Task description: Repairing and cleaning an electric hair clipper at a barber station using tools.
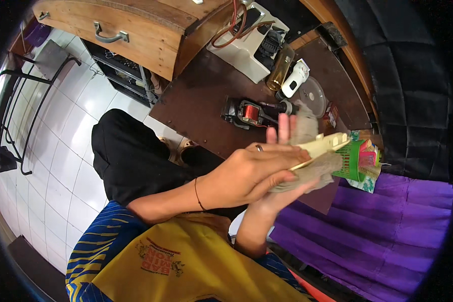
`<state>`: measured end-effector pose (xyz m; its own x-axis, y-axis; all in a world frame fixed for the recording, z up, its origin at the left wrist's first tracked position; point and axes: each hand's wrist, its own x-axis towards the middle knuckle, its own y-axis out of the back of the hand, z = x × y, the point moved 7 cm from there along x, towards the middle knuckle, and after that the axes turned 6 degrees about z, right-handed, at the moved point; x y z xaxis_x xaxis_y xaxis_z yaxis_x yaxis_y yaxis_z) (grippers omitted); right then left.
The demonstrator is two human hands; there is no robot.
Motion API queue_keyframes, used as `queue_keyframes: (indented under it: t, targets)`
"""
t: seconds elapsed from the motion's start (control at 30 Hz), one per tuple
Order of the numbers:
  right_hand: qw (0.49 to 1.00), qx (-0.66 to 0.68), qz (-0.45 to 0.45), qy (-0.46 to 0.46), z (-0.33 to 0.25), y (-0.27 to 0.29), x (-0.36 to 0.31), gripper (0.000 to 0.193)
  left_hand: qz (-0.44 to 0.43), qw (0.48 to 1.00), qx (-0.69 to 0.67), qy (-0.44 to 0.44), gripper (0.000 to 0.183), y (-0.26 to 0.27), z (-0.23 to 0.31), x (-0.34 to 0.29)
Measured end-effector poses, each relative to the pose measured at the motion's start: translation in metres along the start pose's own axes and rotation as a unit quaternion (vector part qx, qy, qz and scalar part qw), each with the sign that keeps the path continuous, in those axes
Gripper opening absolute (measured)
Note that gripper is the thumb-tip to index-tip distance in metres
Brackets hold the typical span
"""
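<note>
My left hand (251, 168), with a ring and a thin dark wrist cord, is closed on a cream plastic casing piece (329, 144). My right hand (282, 200) lies underneath with a grey cloth (319, 173) bunched against its palm. The casing piece is pressed into the cloth between both hands, and some right fingers show beyond it. Just past the hands, on the brown tabletop (196, 95), sits a small motor (250, 113) with a copper coil. A white hair clipper (297, 79) lies farther back.
Behind are a white tray-like box (259, 65) with dark parts, an amber bottle (281, 70) and a clear round lid (313, 95). A green basket (351, 161) stands close to the casing piece. At left is a wooden drawer (131, 45); purple fabric (372, 221) hangs at right.
</note>
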<state>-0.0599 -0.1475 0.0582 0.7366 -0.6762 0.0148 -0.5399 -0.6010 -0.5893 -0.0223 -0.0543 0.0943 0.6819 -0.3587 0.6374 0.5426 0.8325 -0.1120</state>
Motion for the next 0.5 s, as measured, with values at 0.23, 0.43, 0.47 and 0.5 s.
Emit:
queue_keyframes:
  t: [0.23,0.43,0.47,0.5]
  targets:
    - [0.990,-0.038,-0.134,0.017,-0.042,0.011,0.082,0.066,-0.045,0.997,0.005,0.065,0.022,0.045,0.003,0.006]
    - [0.953,-0.298,-0.049,-0.041,-0.043,-0.069,0.133,0.045,0.064,0.980,0.005,0.186,0.020,0.113,0.007,0.002]
    - [0.957,-0.287,-0.046,-0.016,-0.042,-0.098,0.132,0.042,0.092,0.977,-0.011,0.194,0.018,0.121,0.005,-0.001]
    - [0.959,-0.280,-0.050,-0.010,-0.040,-0.113,0.143,0.042,0.118,0.972,-0.028,0.202,0.017,0.126,0.005,-0.002]
